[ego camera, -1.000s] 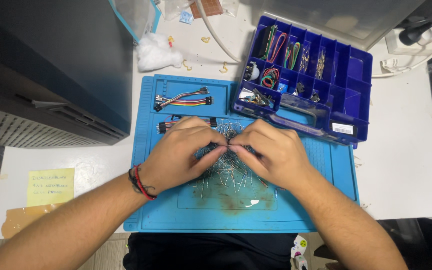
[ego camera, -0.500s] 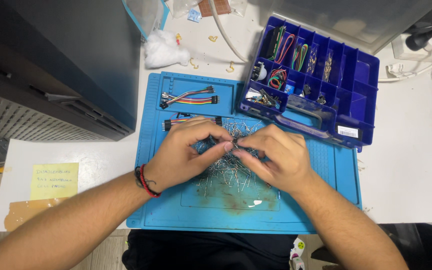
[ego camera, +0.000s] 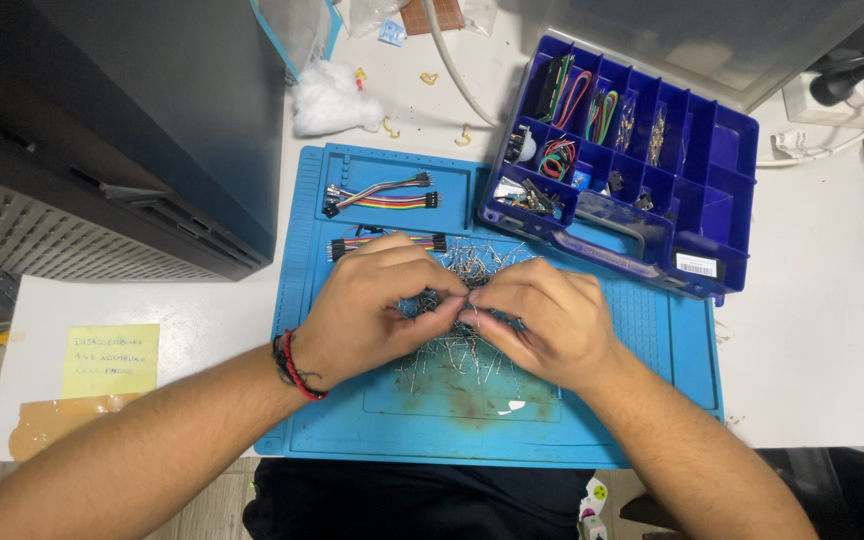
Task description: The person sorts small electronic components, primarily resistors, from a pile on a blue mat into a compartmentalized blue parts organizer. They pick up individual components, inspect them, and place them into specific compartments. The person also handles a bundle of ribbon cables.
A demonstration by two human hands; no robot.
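Observation:
A pile of small wire-legged electronic parts [ego camera: 457,355] lies tangled on the blue work mat [ego camera: 592,420]. My left hand [ego camera: 377,305] and my right hand [ego camera: 542,320] meet over the pile, fingertips pinched together on a clump of those parts near the middle. A red and black band circles my left wrist. Much of the pile is hidden under both hands.
Two bundles of coloured jumper wires [ego camera: 382,195] lie at the mat's far left. A blue compartment box [ego camera: 712,215] with wires and small parts sits at the right. A dark machine case [ego camera: 122,120] stands at left, with a yellow note [ego camera: 110,360] and white fluff [ego camera: 327,100] nearby.
The view has shifted slightly. My hands stay over the pile, the fingertips working closer together on the clump.

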